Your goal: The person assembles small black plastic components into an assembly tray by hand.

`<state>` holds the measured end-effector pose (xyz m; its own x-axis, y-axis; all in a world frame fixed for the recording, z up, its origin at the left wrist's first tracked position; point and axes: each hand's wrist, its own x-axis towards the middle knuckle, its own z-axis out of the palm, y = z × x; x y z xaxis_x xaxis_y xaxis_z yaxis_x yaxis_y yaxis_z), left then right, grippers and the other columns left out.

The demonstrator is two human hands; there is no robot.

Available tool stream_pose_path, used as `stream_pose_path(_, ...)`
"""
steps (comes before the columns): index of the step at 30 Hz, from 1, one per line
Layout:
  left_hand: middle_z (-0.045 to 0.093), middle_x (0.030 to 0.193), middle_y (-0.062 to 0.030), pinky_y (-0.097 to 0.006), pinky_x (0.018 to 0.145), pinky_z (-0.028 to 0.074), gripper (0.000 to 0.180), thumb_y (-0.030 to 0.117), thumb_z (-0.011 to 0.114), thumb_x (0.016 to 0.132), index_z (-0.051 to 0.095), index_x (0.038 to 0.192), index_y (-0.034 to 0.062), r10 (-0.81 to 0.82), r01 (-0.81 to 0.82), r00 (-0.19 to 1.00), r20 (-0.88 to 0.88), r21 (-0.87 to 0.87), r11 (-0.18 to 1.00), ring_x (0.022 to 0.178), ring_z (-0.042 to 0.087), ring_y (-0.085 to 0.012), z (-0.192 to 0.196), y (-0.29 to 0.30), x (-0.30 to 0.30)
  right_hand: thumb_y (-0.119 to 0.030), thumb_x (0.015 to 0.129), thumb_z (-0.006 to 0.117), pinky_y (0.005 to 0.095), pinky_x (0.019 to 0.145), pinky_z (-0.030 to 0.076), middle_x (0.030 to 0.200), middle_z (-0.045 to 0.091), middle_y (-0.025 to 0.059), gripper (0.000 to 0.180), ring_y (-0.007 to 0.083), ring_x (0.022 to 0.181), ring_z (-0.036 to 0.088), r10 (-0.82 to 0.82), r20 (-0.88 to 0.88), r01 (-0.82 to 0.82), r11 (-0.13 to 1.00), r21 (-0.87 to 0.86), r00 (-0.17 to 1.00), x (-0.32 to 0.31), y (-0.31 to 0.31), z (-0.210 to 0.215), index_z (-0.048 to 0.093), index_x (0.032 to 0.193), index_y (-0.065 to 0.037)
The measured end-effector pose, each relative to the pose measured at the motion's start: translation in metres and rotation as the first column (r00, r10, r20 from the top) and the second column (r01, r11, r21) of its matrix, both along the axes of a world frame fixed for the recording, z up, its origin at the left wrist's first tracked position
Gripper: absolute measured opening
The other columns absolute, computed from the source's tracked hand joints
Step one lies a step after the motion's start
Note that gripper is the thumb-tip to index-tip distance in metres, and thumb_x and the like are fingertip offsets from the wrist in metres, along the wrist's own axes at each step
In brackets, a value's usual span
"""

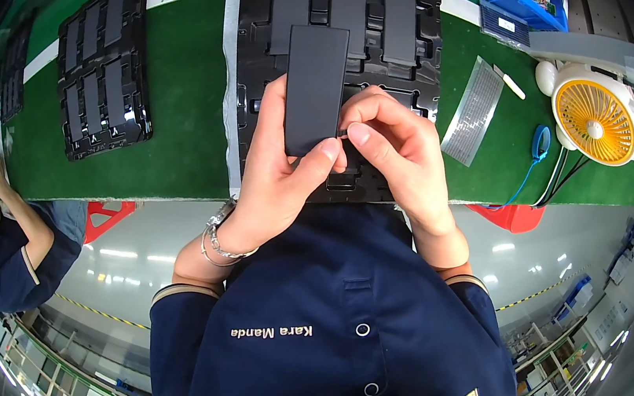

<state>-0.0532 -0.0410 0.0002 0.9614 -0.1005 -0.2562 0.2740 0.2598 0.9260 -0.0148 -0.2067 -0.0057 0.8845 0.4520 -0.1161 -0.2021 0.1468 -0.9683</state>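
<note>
Slab (317, 87) held up, one corner between my fingertips

Both my hands are together on this flat, black, rectangular piece, which sits above the near black moulded tray (253, 28). My left hand (275, 163) grips it along the left edge, thumb laid across the near end. My right hand (399, 147) is at the near right corner, thumb and forefinger pinched on what looks like a short dark tab (343, 134), too small to make out properly.

I'd judge this piece to be partway through: it's up in my hands with its corner being worked, and not yet set down. Just beyond my hands, three similar slabs (399, 26) lie in the tray's far row; whether they're finished or waiting, I can't tell. My hands hide most of the near row, so I can't count what's left there.

Well off to the left of my left hand, a second black tray (138, 129) carries six more in two rows, their state equally unclear. To the right of my right hand lie a silvery sheet (469, 112) and a white pen (510, 83), with a yellow-grilled fan (595, 124) farther out.
</note>
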Motion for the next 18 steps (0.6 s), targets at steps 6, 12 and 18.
stream_pose_path(6, 0.054, 0.105, -0.0082, -0.026, 0.071, 0.052, 0.061, 0.004, 0.056, 0.09, 0.026, 0.142, 0.0007, 0.0, -0.002, 0.997, 0.081, 0.022, 1.0, 0.081, 0.058, -0.0115, -0.004, -0.002, -0.003, -0.004, 0.095, 0.058, 0.028, 0.074, 0.046, 0.089, 0.055, 0.0058, 0.007, 0.0125, 0.077, 0.057, -0.031, -0.043, 0.032, 0.999, 0.017, 0.999, -0.006, 0.003, 0.004, 0.06, 0.091, 0.003)
stream_pose_path(12, 0.053, 0.102, -0.0064, -0.027, 0.077, 0.051, 0.059, -0.003, 0.056, 0.089, 0.027, 0.14, 0.001, -0.064, -0.08, 0.933, 0.355, 0.375, 0.924, 0.081, 0.058, -0.0097, -0.004, -0.004, -0.001, -0.003, 0.092, 0.062, 0.0283, 0.075, 0.046, 0.088, 0.057, 0.0067, 0.006, 0.0159, 0.08, 0.057, -0.066, 0.142, 0.089, 0.983, -0.16, 0.988, -0.009, 0.003, 0.005, 0.059, 0.09, 0.002)
stream_pose_path(18, 0.054, 0.101, -0.0099, -0.03, 0.068, 0.051, 0.06, 0.004, 0.055, 0.09, 0.026, 0.141, -0.0036, -0.031, 0.032, 0.998, 0.049, -0.011, 0.999, 0.075, 0.059, -0.0153, 0.008, -0.002, -0.001, -0.009, 0.091, 0.063, 0.0305, 0.083, 0.047, 0.093, 0.06, 0.0071, 0.01, 0.0176, 0.091, 0.059, 0.047, 0.265, -0.002, 0.986, -0.167, 0.963, 0.007, -0.01, 0.01, 0.062, 0.093, 0.001)
